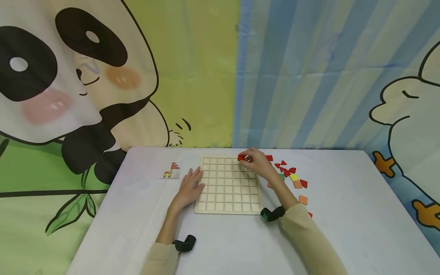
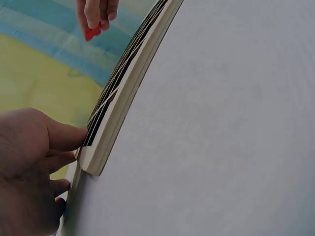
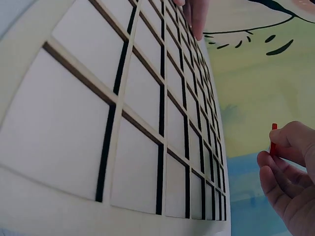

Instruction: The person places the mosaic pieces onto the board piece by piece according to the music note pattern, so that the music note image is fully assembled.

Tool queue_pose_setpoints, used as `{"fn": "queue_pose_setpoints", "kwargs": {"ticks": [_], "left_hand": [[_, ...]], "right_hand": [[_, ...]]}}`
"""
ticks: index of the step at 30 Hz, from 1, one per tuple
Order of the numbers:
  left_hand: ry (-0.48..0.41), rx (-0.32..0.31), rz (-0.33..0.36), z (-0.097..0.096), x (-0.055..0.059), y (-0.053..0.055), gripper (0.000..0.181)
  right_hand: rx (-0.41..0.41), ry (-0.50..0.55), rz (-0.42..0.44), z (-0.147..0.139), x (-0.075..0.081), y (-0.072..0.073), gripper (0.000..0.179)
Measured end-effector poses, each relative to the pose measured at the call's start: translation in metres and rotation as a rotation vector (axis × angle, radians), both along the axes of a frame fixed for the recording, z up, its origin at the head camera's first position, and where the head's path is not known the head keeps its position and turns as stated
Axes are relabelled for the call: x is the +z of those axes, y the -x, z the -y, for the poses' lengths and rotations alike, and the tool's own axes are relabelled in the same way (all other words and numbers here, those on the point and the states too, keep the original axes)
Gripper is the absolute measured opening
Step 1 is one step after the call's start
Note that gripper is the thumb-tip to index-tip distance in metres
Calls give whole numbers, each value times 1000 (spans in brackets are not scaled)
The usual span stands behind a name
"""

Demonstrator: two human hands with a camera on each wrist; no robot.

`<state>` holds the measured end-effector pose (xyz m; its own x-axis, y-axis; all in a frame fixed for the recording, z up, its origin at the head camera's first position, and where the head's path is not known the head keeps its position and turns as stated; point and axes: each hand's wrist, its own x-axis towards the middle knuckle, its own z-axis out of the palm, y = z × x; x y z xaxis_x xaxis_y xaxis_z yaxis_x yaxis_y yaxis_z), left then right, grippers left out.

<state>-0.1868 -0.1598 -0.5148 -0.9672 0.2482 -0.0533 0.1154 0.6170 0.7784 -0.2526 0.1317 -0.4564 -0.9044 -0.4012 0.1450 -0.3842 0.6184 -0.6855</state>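
Observation:
A pale wooden grid board [image 1: 228, 211] lies flat on the white table. Thumb and fingers of my right hand [image 1: 256, 162] pinch a small red tile [image 3: 273, 140] above the board's far right part; the tile stands on edge in the right wrist view. My left hand [image 1: 190, 187] rests at the board's left edge, fingers stretched and thumb touching the frame [image 2: 106, 132]. Several red tiles [image 1: 292, 170] lie to the right of the board, mixed with a yellow tile [image 1: 294, 177], orange tiles [image 1: 303, 199] and a green one [image 1: 282, 177], partly behind my right forearm.
A small printed pattern card [image 1: 170, 170] with a coloured figure on a grid lies left of the board. Black wrist cameras [image 1: 185, 243] sit on both wrists. Behind the table [image 1: 357, 214] hangs a cartoon curtain [image 1: 203, 76].

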Motion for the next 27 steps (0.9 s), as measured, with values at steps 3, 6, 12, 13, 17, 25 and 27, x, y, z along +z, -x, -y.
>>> {"fn": "queue_pose_setpoints", "kwargs": {"ticks": [3,6,12,13,17,25,27], "left_hand": [[-19,29,5,-6,0,0,58],[-24,43,1,-8,0,1,58],[-12,34,10,-8,-3,2,57],[-8,34,13,-8,-4,2,57],[-4,39,7,-6,-4,1,56],[31,42,-5,-6,-5,0,55],[35,41,-1,-6,-6,1,55]], "right_hand": [[45,-67,3,3,-1,8,32],[88,-100,23,6,-1,14,32],[138,-131,44,15,-2,20,32],[145,-132,42,17,-2,20,32],[165,-129,37,23,-6,21,32],[149,-103,65,23,-12,23,33],[146,-103,70,23,-13,23,33]]}}
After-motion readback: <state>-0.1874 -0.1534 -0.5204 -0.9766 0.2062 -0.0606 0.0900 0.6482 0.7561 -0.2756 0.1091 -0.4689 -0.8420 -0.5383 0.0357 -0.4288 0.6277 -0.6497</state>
